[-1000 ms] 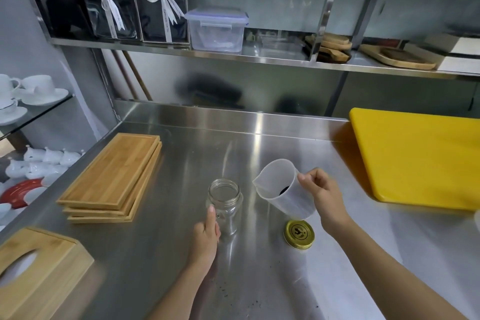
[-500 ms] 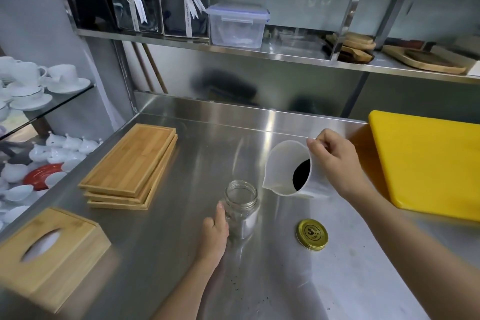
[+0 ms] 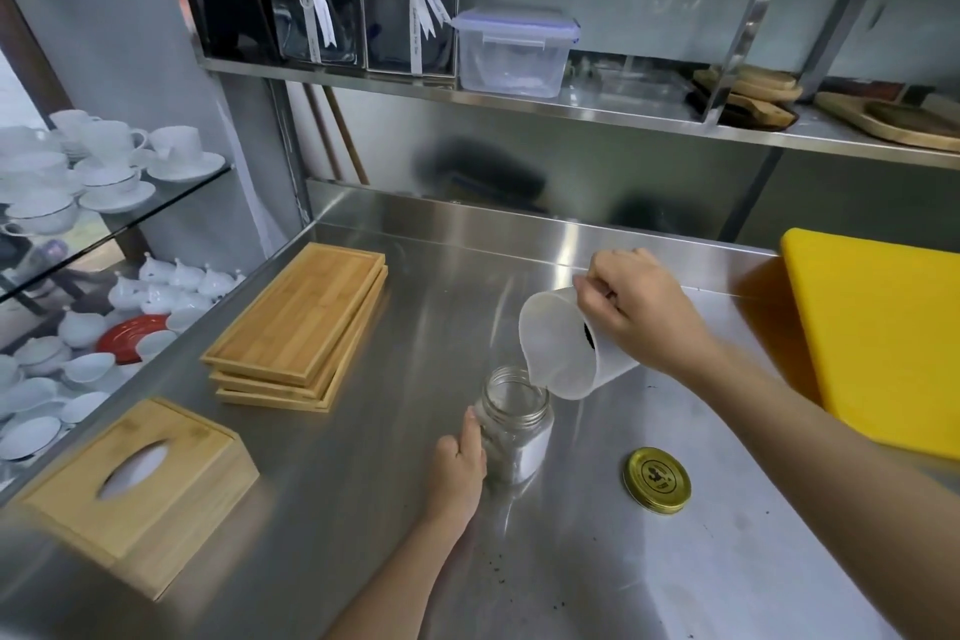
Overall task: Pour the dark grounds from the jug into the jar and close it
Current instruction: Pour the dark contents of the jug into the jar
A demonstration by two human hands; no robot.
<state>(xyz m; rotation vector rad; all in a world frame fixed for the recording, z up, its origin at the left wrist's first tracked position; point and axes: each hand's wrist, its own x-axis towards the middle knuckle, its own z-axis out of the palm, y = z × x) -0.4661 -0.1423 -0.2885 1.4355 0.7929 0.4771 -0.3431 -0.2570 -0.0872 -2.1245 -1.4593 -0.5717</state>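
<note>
A clear glass jar (image 3: pixel 517 424) stands upright and uncapped on the steel counter (image 3: pixel 571 561). My left hand (image 3: pixel 460 470) grips its left side. My right hand (image 3: pixel 636 312) holds a translucent plastic jug (image 3: pixel 563 346) by its far side, tipped steeply with the spout just over the jar's mouth. Dark grounds (image 3: pixel 589 335) show inside the jug near my fingers. The gold lid (image 3: pixel 657 479) lies flat on the counter to the right of the jar.
A yellow cutting board (image 3: pixel 883 343) lies at the right. Stacked bamboo trays (image 3: pixel 301 327) and a wooden tissue box (image 3: pixel 135 489) sit to the left. White cups fill glass shelves (image 3: pixel 104 182) at far left. Dark specks dot the counter near the front.
My right hand has lowered the jug towards the jar and tilted it further, bringing the spout over the jar's mouth. My left hand stays on the jar.
</note>
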